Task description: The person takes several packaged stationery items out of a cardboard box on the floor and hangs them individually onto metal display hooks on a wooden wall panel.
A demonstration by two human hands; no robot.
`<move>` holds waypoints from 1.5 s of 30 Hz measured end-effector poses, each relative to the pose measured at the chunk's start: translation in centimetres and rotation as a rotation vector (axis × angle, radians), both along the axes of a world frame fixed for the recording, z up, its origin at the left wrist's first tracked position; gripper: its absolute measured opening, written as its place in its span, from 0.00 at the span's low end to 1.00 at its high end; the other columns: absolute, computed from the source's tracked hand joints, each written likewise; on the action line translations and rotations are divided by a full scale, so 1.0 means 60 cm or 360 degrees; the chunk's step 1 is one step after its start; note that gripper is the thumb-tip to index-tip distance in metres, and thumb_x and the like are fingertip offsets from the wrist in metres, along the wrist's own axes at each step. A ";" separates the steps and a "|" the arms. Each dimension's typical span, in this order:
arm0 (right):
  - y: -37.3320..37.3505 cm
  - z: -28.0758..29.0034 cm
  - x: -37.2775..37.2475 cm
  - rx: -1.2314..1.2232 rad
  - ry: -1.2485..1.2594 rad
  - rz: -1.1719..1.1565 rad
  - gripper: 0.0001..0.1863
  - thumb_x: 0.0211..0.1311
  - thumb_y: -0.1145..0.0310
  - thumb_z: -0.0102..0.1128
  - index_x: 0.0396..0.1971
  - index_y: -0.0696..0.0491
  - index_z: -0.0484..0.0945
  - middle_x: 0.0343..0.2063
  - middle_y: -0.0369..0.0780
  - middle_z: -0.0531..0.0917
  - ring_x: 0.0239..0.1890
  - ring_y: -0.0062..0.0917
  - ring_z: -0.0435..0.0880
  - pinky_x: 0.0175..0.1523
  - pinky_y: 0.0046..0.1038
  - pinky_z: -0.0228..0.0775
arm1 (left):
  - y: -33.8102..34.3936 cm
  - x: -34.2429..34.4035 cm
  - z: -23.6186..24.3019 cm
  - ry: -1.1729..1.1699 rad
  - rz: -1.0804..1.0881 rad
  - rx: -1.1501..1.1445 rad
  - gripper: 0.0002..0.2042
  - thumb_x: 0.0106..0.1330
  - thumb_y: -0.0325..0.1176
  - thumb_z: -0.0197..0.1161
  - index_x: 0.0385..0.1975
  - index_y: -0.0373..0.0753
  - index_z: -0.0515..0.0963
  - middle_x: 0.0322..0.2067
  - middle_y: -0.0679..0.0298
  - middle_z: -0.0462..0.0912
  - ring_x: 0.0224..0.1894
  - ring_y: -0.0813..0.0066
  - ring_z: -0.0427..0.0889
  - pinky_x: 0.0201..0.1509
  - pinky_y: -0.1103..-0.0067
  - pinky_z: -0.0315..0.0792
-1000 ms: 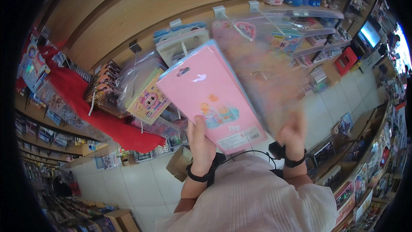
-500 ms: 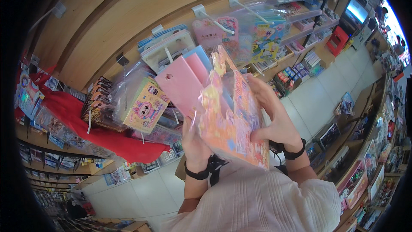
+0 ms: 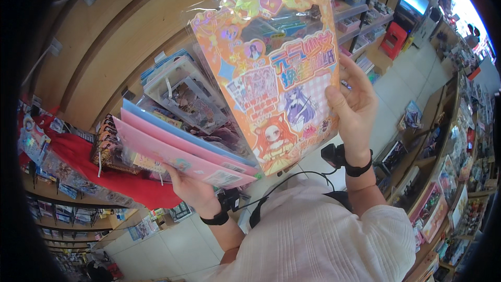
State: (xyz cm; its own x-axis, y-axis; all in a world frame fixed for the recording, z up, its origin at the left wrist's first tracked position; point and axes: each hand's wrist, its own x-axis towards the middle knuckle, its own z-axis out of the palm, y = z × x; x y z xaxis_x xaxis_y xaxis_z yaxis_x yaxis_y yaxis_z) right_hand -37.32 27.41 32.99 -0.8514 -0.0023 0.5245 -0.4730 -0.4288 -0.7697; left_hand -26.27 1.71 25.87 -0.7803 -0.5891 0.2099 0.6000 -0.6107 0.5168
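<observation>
An orange sticker-style activity pack with cartoon girls, a gold star-decorated top and a clear cut-out is held up in front of me. My right hand grips it at the right edge, thumb on the front and fingers behind. Lower to the left, my left hand pinches flat pink packs with a blue pack behind them. They fan apart a little at the top, beside the orange pack's lower left edge. The left fingers are partly hidden by the packs.
Hanging card packs crowd the wooden slatted wall, with bare hooks at left. Red cloth drapes below. Shelves of small goods and a red stool stand beyond; display racks line the right.
The orange pack has come away from the pink and blue packs, risen, and turned its front toward me. The pink and blue packs have moved lower left in my left hand.
</observation>
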 end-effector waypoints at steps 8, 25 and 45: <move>0.010 0.055 -0.057 0.0134 0.0353 -0.0199 0.26 0.53 0.81 0.54 0.53 0.64 0.59 0.42 0.47 0.74 0.39 0.25 0.78 0.40 0.20 0.73 | 0.036 0.021 0.005 -0.0189 0.0137 -0.0188 0.21 0.66 0.43 0.44 0.55 0.37 0.60 0.54 0.59 0.65 0.55 0.66 0.64 0.60 0.70 0.57; -0.017 0.177 -0.220 0.0156 0.0804 -0.0341 0.14 0.58 0.79 0.51 0.45 0.58 0.72 0.26 0.31 0.75 0.18 0.05 0.62 0.19 0.11 0.48 | 0.085 0.075 -0.035 -0.0503 0.0056 0.0354 0.16 0.66 0.44 0.45 0.45 0.41 0.70 0.37 0.65 0.77 0.37 0.72 0.77 0.40 0.76 0.73; 0.014 0.228 -0.246 0.0097 0.0732 -0.0369 0.12 0.57 0.75 0.54 0.42 0.60 0.75 0.29 0.32 0.78 0.17 0.04 0.60 0.19 0.10 0.47 | 0.085 0.055 -0.020 -0.0479 0.0016 0.0242 0.18 0.66 0.44 0.46 0.49 0.40 0.67 0.42 0.65 0.75 0.42 0.72 0.74 0.46 0.75 0.69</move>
